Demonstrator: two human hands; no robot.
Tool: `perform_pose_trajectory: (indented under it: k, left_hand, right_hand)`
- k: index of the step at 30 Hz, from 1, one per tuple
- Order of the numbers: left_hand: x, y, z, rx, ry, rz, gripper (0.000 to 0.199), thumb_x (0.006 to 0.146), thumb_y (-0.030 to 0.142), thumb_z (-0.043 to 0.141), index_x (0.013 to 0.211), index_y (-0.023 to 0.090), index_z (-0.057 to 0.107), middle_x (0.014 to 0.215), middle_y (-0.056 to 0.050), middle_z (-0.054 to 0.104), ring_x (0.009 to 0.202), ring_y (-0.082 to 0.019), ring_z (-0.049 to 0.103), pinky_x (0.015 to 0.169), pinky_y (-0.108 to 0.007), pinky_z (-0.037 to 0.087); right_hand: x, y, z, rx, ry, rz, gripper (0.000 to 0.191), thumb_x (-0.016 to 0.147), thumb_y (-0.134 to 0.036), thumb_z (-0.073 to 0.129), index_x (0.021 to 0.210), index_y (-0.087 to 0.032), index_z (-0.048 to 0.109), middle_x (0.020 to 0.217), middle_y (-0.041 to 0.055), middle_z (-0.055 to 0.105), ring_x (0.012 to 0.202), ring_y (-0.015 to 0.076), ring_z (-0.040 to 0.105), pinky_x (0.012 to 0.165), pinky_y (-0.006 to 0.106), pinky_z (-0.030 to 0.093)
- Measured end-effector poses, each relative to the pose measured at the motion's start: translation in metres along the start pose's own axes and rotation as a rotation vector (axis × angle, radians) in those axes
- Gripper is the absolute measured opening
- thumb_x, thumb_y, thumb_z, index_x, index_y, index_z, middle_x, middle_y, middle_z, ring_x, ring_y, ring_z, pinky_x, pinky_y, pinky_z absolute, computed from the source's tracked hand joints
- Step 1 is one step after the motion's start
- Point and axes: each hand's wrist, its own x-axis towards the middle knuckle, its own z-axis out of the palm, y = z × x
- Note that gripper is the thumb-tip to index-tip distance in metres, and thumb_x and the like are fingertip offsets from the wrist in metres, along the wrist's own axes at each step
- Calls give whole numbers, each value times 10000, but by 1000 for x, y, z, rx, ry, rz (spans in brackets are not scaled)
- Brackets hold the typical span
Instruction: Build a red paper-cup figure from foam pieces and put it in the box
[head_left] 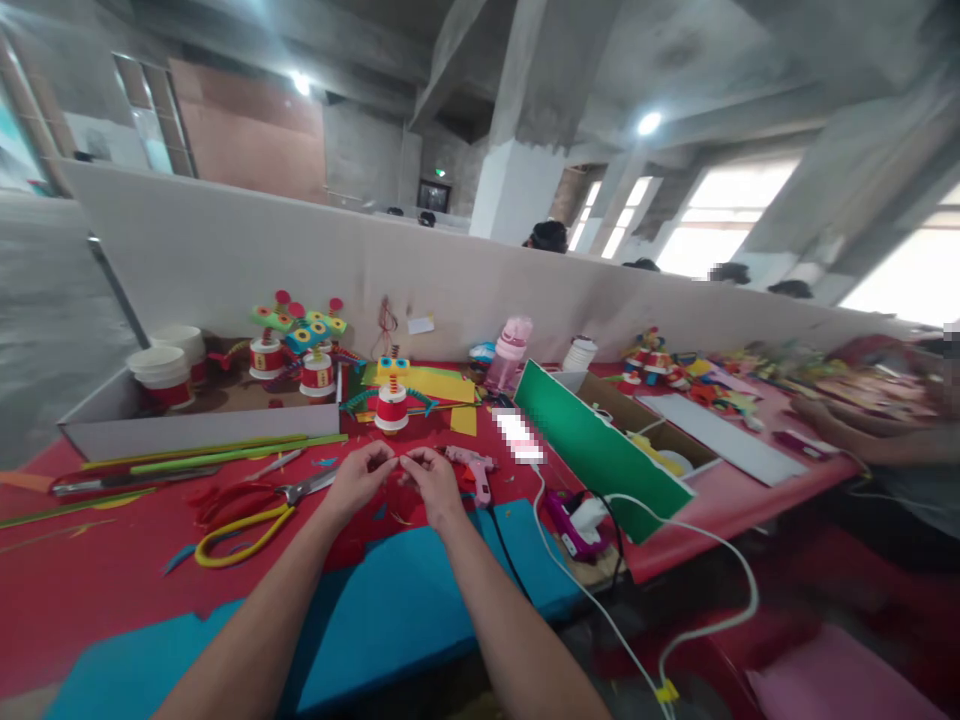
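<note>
Over the red-covered table, my left hand (363,472) and my right hand (433,482) meet fingertip to fingertip, both closed in a pinch. Whatever they pinch is too small to make out. Just beyond them stands a paper-cup robot figure (391,402) with a yellow head and green coiled arms. A pink glue gun (474,470) lies right beside my right hand. To the left of my left hand are scissors with yellow handles (251,540) and a red-handled pair (232,505). Blue paper (405,575) lies under my forearms.
A shallow box (202,432) at left holds stacked paper cups (161,375) and more cup figures (316,370). At right are a green-sided box (600,450), a purple power strip (574,525) and trailing white cables (720,540). A pink bottle (510,350) stands near the partition (315,260). Another person's arm (862,430) is far right.
</note>
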Motion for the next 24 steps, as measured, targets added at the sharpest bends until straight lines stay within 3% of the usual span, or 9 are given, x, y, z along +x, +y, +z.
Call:
perform_pose_trajectory:
  k: [3, 6, 9, 11, 13, 17, 21, 24]
  left_hand:
    - [-1, 1, 7, -68, 51, -41, 330, 676, 466, 719, 777, 176, 601, 624, 25, 596, 567, -117, 519, 546, -224, 385]
    - [-2, 0, 10, -112, 100, -55, 357, 664, 486, 732, 750, 164, 602, 611, 22, 600, 545, -105, 513, 528, -216, 380]
    - [-1, -2, 8, -114, 148, -40, 356, 701, 499, 709, 731, 165, 588, 558, 31, 576, 505, -94, 497, 517, -211, 382]
    - [1, -5, 6, -112, 176, -45, 358, 708, 505, 702, 736, 169, 581, 551, 30, 582, 487, -95, 507, 508, -214, 390]
    - [2, -8, 4, -101, 193, -56, 361, 699, 507, 705, 755, 172, 585, 559, 30, 589, 478, -100, 519, 500, -220, 399]
    - [3, -13, 4, -48, 199, -45, 331, 692, 475, 701, 792, 176, 599, 545, 38, 576, 482, -113, 538, 507, -227, 407]
    - [3, -15, 5, 72, 151, -11, 267, 738, 431, 643, 807, 174, 623, 546, 33, 584, 496, -121, 553, 530, -232, 411]
    - [3, -16, 4, 125, 135, 3, 258, 756, 426, 609, 819, 176, 631, 551, 39, 580, 497, -123, 553, 535, -235, 413]
  right_hand:
    - [-2, 7, 5, 193, 62, 8, 323, 568, -365, 794, 745, -218, 568, 624, -54, 604, 553, 122, 579, 593, 277, 506]
    - [-9, 5, 4, 145, 20, -8, 308, 613, -397, 769, 755, -220, 563, 627, -45, 603, 563, 128, 583, 592, 277, 511]
    - [-16, -13, -21, -228, -29, -112, 257, 731, -454, 680, 796, -216, 607, 701, -3, 632, 609, 150, 588, 584, 276, 499]
    - [-19, -27, -51, -544, 103, -306, 236, 770, -454, 653, 773, -223, 604, 810, 29, 660, 722, 171, 605, 650, 275, 484]
    - [-20, -36, -83, -803, 249, -380, 247, 817, -463, 590, 759, -224, 575, 797, 39, 658, 743, 189, 608, 664, 281, 460]
    - [-22, -39, -122, -1214, 328, -192, 237, 839, -435, 553, 794, -202, 555, 746, 71, 655, 725, 221, 632, 606, 278, 401]
    - [-21, -43, -120, -1405, 251, 44, 195, 808, -356, 570, 886, -178, 595, 870, 125, 698, 863, 269, 666, 626, 284, 394]
    - [-19, -49, -111, -1486, 171, 143, 299, 799, -328, 565, 1044, -158, 585, 1049, 161, 687, 990, 308, 651, 689, 306, 413]
